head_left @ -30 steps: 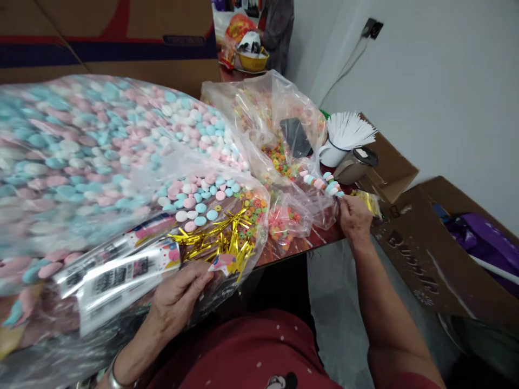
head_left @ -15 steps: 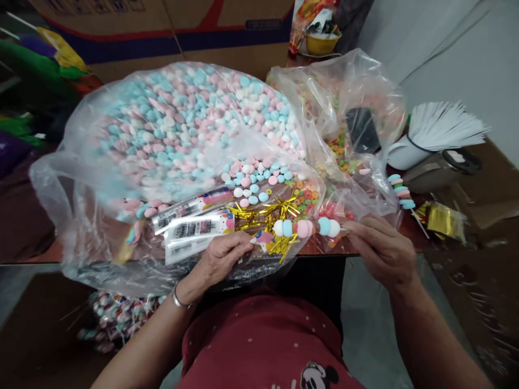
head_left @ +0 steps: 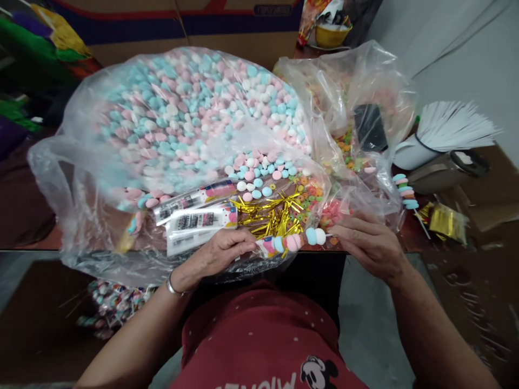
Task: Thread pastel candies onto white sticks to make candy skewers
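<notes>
My left hand (head_left: 221, 251) pinches a small clear bag with a colourful print (head_left: 265, 247) between thumb and fingers. Closed on the white stick of a candy skewer (head_left: 294, 242), my right hand (head_left: 367, 246) holds it level, its candy end at the bag's mouth. Pink, blue and white candies are threaded on it. Whether the tip is inside the bag is hard to see. Behind the hands lie gold twist ties (head_left: 279, 219) and printed packaging bags (head_left: 198, 229). Another candy skewer (head_left: 404, 193) rests at the table's right.
A big clear sack of pastel candies (head_left: 186, 119) fills the table, beside a bag of ring candies (head_left: 324, 86) with a black slab (head_left: 370, 128) on it. White sticks (head_left: 456, 127) stand in a white mug (head_left: 410, 152). Wrapped skewers (head_left: 115, 302) lie below, left.
My right hand has come from the table's right side with the candy skewer and moved left to the small bag. My left hand keeps its pinch on the bag. The view has swung right.
</notes>
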Demonstrator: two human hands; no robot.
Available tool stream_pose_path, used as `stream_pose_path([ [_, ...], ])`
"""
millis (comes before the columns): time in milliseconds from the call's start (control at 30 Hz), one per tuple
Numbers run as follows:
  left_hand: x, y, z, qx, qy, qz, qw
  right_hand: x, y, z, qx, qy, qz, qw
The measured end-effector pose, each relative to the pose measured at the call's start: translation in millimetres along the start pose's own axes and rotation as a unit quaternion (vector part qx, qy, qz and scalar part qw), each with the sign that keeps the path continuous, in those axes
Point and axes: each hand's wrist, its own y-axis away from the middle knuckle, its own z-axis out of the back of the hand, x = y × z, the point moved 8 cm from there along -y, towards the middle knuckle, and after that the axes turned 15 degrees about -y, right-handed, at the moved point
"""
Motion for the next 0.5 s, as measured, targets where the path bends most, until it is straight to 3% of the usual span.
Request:
stream_pose_path([
  [333, -8.5, -0.2, -3.4, 0.074, -0.042, -0.021, 0.996, -4.6, -7.5, -13.5, 0.038, -0.012, -0.034, 0.999],
  [500, -6.9, 1.5, -3.6, 0.106, -0.011, 0.012, 0.994, -10.9, -7.2, -14.8, 0.046, -0.029, -0.053, 0.997],
])
